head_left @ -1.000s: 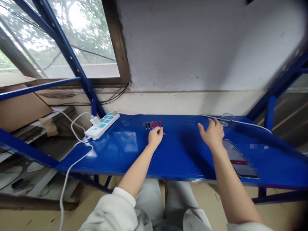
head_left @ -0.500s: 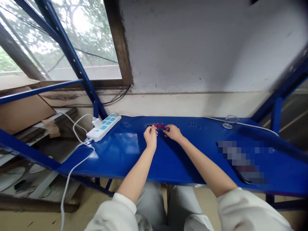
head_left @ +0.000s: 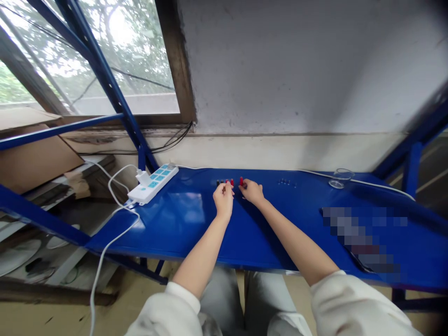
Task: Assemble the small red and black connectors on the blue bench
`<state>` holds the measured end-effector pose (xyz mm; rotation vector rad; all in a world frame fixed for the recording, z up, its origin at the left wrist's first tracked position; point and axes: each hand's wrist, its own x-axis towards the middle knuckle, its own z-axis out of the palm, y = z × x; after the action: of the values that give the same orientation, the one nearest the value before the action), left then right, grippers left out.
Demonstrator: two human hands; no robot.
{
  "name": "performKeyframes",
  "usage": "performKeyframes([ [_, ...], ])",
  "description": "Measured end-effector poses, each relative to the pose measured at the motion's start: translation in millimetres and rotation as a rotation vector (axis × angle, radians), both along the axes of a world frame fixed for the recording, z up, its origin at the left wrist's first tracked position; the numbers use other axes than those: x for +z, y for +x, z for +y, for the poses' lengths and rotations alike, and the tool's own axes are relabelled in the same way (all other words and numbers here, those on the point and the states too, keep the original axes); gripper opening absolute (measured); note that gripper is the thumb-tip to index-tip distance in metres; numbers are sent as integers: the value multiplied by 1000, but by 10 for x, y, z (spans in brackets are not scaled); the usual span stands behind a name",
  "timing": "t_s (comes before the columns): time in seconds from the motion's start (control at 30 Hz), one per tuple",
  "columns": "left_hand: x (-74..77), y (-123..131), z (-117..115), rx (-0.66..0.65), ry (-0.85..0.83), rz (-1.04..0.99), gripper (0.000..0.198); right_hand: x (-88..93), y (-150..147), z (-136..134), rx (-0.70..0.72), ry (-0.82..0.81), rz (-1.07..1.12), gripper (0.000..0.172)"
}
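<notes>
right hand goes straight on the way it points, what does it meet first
Probably the small red upright post by the fingertips of the right hand, though depth is unclear.

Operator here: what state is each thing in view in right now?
Left hand: fingers pinched at the row of pegs, hold hidden.
Right hand: fingers at the rightmost red peg, contact unclear.
Red and black pegs: upright in a row on the blue bench.
Power strip: plug seated in it.
Clear glass: standing on the bench.
</notes>
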<state>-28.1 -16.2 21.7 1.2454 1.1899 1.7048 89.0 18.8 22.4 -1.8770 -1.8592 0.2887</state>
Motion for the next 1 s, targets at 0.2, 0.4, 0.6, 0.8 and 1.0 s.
performKeyframes([
  [0.2, 76, 54, -107, -83, 99, 129, 31, 213, 143, -336, 73, 191, -46, 18],
  [0.4, 79, 80, -161, -160, 189, 287, 38, 252, 108, -618, 129, 317, -230, 24],
  [0.6, -8, 69, -69, -209, 104, 261, 23, 116, 172, -590, 124, 354, -22, 27],
  [0.8, -27, 107, -37, -331, 26, 64, 25, 53, 244, -571, 10, 339, 436, 39],
  [1.0, -58, 134, -62, -427, 19, 57, 32, 83, 205, -607, 54, 231, 582, 55],
])
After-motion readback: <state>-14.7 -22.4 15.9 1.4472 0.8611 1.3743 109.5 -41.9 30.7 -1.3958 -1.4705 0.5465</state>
